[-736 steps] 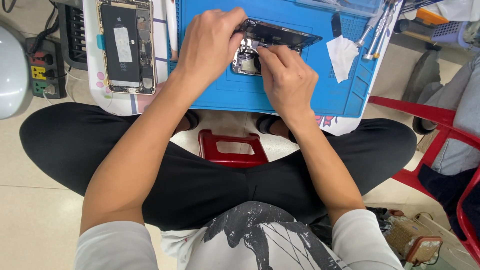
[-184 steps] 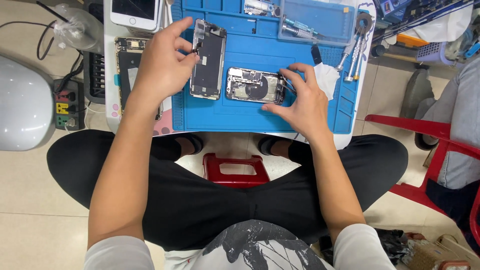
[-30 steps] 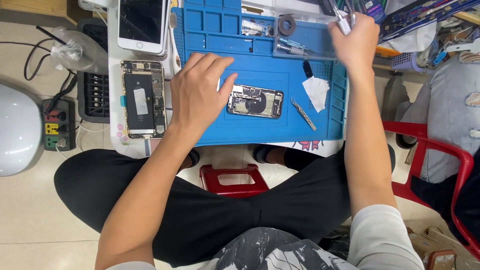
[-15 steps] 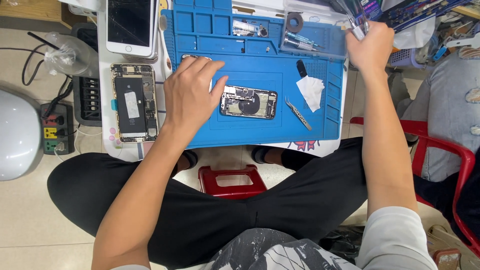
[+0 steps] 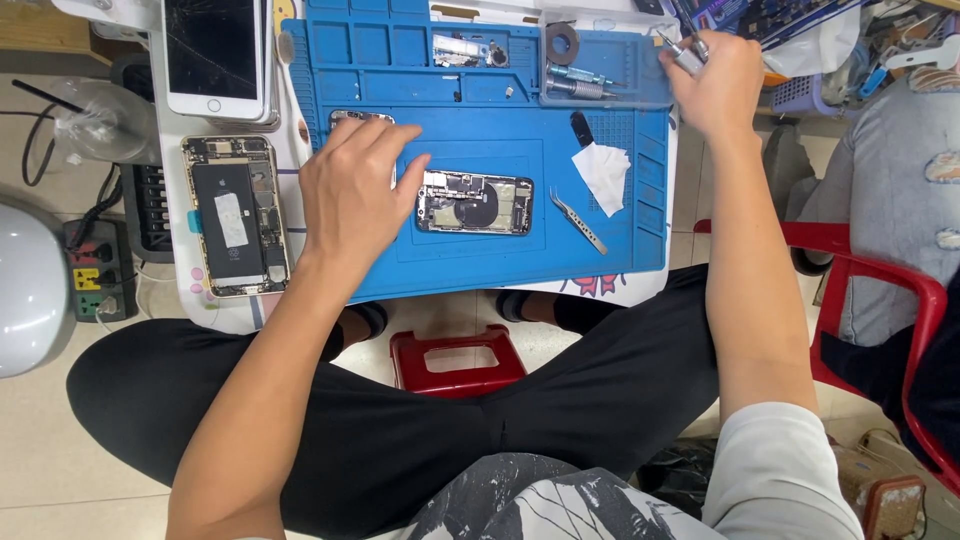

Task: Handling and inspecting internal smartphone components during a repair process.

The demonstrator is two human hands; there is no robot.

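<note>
An opened phone body (image 5: 474,203) with bare circuitry lies in the middle of the blue repair mat (image 5: 480,265). My left hand (image 5: 355,195) rests flat on the mat just left of it, fingers spread, thumb beside the phone's left end, covering part of another dark phone piece (image 5: 355,117). My right hand (image 5: 715,85) is up at the mat's far right corner, closed around a small silver screwdriver (image 5: 683,52). Tweezers (image 5: 577,220) and a white wipe (image 5: 603,170) lie right of the phone.
Left of the mat lie a second opened phone (image 5: 234,215) and a white phone with a cracked screen (image 5: 215,55). Small tools fill the mat's top tray (image 5: 580,80). A red stool (image 5: 455,360) stands below; a red chair (image 5: 890,300) with another person's leg is at right.
My right hand has stayed at the far right corner, now gripping the screwdriver. My left hand has kept its place beside the opened phone. The view has shifted slightly.
</note>
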